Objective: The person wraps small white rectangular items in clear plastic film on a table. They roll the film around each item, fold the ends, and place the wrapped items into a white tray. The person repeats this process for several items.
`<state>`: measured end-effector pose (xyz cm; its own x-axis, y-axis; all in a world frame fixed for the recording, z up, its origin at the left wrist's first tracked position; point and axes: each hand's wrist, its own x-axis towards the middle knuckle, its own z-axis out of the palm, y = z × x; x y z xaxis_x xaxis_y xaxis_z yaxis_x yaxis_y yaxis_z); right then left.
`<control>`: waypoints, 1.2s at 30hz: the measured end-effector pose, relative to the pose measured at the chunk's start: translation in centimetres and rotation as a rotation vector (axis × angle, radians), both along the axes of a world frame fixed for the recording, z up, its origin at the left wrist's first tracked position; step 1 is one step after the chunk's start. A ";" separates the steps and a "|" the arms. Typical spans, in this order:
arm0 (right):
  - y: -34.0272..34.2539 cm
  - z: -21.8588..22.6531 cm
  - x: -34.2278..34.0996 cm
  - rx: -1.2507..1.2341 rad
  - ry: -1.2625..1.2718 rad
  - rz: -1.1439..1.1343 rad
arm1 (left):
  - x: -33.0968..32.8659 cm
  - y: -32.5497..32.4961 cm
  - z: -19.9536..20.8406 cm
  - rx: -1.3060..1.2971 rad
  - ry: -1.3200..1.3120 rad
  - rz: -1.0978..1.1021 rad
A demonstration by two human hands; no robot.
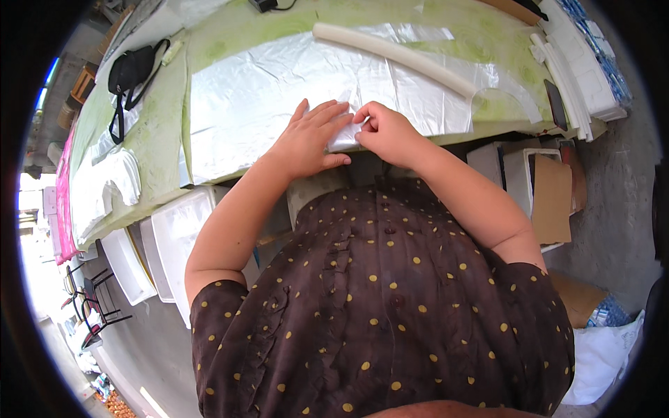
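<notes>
A wrinkled, shiny whitish plastic sheet (244,115) covers the near part of the table in front of me. On its near edge lies a small folded piece of plastic film (343,141). My left hand (311,136) rests flat on the film's left side, fingers spread and thumb out toward me. Close by on the right, my right hand (388,134) has its fingers curled, thumb and forefinger pinched at the film's right edge. Exactly how much film sits between those fingertips is hidden.
Beyond my hands a long pale roll (394,57) lies slantwise on the green tablecloth (293,31). At left are a black bag (132,70) and white plastic bags (108,177). White bins (182,230) and a cardboard piece (552,198) stand below the table edge.
</notes>
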<state>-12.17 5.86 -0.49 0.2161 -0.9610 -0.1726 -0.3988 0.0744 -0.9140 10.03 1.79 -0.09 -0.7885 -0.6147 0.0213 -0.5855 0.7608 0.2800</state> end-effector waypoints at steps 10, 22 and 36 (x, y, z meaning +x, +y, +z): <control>0.2 -1.5 -3.5 -0.780 0.457 0.283 | 0.1 0.9 -1.3 0.012 0.334 0.124; -3.6 -1.2 -2.5 -0.436 0.617 0.064 | -1.7 -0.8 -1.3 -0.013 0.272 0.475; -3.7 -0.9 -1.6 -0.366 0.711 0.020 | -4.2 -1.5 -0.1 0.044 0.063 0.653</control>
<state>-13.79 2.16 -1.42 0.1908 -0.9804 0.0496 -0.8931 -0.1944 -0.4057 5.81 0.33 -0.18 -0.2506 -0.9679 0.0193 -0.9044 0.2412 0.3519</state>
